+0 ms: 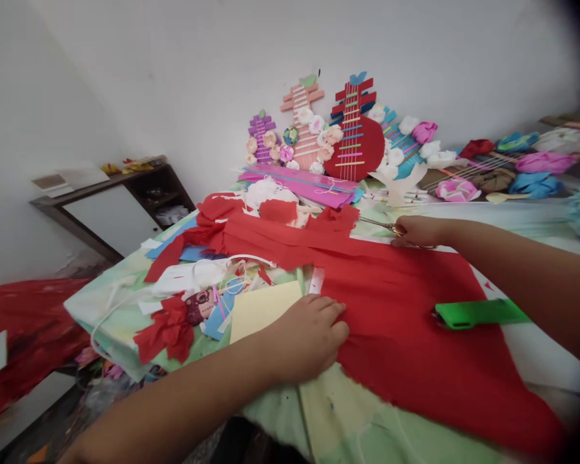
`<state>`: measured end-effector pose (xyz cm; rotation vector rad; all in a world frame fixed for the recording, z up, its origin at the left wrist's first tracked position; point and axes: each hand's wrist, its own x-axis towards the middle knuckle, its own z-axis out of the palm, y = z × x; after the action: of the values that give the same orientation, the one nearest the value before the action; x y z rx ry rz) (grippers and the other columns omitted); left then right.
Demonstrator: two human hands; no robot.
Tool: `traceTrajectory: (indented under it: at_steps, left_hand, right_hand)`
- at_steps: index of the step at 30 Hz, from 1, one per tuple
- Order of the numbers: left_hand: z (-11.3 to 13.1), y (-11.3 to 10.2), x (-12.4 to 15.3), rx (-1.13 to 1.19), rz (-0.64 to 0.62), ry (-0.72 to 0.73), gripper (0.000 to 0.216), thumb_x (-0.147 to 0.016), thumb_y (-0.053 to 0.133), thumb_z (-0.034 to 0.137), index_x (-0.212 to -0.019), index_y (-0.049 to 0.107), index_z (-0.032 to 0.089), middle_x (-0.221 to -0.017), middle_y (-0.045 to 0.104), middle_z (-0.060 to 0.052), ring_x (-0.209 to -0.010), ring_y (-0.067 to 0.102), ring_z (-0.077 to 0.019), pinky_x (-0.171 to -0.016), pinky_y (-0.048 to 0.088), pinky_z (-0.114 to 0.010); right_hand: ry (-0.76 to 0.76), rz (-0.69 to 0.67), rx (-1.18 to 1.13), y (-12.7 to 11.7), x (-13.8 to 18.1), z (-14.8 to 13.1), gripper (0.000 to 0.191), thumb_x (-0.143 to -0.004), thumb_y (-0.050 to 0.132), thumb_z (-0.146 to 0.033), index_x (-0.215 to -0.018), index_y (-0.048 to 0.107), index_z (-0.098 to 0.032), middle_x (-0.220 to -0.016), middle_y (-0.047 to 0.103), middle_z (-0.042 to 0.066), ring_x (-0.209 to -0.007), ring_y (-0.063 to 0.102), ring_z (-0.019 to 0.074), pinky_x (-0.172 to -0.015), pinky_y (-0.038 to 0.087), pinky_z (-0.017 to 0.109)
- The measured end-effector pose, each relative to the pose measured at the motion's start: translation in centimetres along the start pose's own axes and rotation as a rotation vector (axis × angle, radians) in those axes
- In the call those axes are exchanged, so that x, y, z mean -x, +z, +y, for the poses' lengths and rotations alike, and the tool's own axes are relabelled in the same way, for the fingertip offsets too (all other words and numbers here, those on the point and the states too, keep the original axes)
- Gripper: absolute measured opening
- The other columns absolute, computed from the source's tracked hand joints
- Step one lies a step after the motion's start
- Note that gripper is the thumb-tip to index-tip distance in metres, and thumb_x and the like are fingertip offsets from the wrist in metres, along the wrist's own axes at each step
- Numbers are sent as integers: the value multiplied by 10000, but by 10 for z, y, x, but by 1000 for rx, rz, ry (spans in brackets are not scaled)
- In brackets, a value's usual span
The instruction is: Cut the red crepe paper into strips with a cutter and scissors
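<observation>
Pressing the red crepe sheet at its near edge, left hand lies flat, gripping nothing; right hand closed around scissors, blades pointing left along far edge.

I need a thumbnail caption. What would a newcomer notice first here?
The big red paper sheet spread across the middle stands out first, with the left hand pressing its left edge and the right hand holding scissors at its far edge. Behind it, colourful paper guitars stand at the back.
</observation>
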<state>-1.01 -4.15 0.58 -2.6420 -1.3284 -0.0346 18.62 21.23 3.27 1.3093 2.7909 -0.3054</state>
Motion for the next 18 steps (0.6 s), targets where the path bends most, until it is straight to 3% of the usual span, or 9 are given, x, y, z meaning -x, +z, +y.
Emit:
traceTrajectory:
  at_steps: [6, 12, 18]
  left_hand:
    - [1, 1, 5, 5, 13, 34, 226, -769, 515, 252, -926, 595, 110, -1185, 542, -163, -1043, 524, -263, -912, 385, -380]
    - [1, -7, 0, 23, -25, 57, 210, -771, 505, 233, -901, 611, 107, -1183, 545, -154, -1040, 523, -264, -921, 386, -382]
    - [-1, -8, -13, 106, -48, 118, 217, -769, 505, 245, -898, 613, 109, -1187, 533, -153, -1063, 496, -246, -941, 362, -363]
  right_hand:
    - [-13, -73, -91, -9, 8, -3, 287, -747, 437, -440, -727, 490, -158, -676, 543, 64, -603, 473, 134, -567, 328, 266]
    - [-42, -85, -110, -18, 19, 4, 243, -798, 335, -387, -770, 442, -172, -602, 430, -8, -508, 370, 82, -504, 284, 242]
    - [-25, -44, -24, -25, 5, 19, 189, -728, 470, -354, -706, 458, -167, -640, 478, 14, -559, 398, 91, -551, 293, 258]
